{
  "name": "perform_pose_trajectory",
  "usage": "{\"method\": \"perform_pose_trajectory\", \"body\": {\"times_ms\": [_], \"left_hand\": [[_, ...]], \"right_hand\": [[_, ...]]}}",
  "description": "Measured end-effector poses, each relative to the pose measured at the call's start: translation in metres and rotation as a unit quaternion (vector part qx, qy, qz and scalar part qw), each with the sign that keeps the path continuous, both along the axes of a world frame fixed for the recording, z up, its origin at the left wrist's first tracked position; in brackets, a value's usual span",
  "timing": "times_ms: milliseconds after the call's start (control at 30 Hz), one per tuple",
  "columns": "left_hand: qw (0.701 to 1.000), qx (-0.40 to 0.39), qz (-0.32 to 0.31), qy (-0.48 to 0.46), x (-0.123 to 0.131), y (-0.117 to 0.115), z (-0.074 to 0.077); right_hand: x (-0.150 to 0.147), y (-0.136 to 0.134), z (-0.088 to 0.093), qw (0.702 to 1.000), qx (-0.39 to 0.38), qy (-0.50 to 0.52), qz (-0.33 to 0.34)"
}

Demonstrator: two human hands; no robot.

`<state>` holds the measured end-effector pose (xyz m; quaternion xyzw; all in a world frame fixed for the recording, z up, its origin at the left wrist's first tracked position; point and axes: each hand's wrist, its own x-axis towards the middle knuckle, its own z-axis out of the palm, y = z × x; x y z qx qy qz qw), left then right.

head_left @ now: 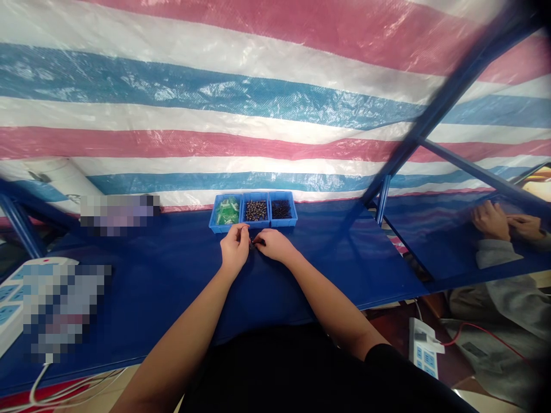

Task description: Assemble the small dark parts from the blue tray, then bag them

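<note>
Black clothing (275, 378) fills the bottom of the view, and two bare forearms reach forward from it over a bench (146, 292) covered in dark blue cloth. The left hand (235, 249) and right hand (274, 245) meet near the bench's far side, with the fingers (244, 230) of both pressed together in a pinch on a small dark part (253, 243). It sits just above the cloth, too small and shadowed to make out its shape. Just beyond the hands stand three blue plastic bins (256, 225), edge to edge: green-and-clear pieces (227, 210) fill the one on the view's left, dark pieces with gold glints (256, 210) the middle, and black pieces (282, 209) the right. A pixelated object (118, 213) lies left of the bins, and a white power strip (17, 292) sits at the bench's left edge. A striped tarpaulin (275, 126) hangs behind, crossed by a blue steel frame (447, 97). Off to the right, another person's hands (501, 222) rest on a blue surface above a grey sleeve (497, 252), and a second power strip (424, 347) lies lower down.
</note>
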<state>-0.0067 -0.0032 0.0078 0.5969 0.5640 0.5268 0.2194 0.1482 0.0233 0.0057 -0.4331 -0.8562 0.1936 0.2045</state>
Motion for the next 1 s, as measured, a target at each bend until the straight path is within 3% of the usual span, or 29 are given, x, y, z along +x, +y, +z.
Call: {"method": "perform_pose_trajectory", "body": {"times_ms": [433,633,733,1000], "left_hand": [[1.0,-0.005,-0.012,0.006,0.001,0.001,-0.003],[0.998,-0.012,-0.013,0.059,-0.001,0.001,-0.003],[0.997,-0.014,-0.014,0.076,-0.001,0.002,-0.001],[0.998,-0.014,-0.012,0.06,0.0,0.0,0.002]], "right_hand": [[0.007,-0.001,0.006,0.999,0.015,-0.042,-0.031],[0.007,0.001,0.008,0.999,-0.003,0.012,-0.037],[0.007,0.0,0.008,1.0,-0.001,0.017,-0.012],[0.013,-0.004,0.018,0.991,-0.038,0.014,0.131]]}}
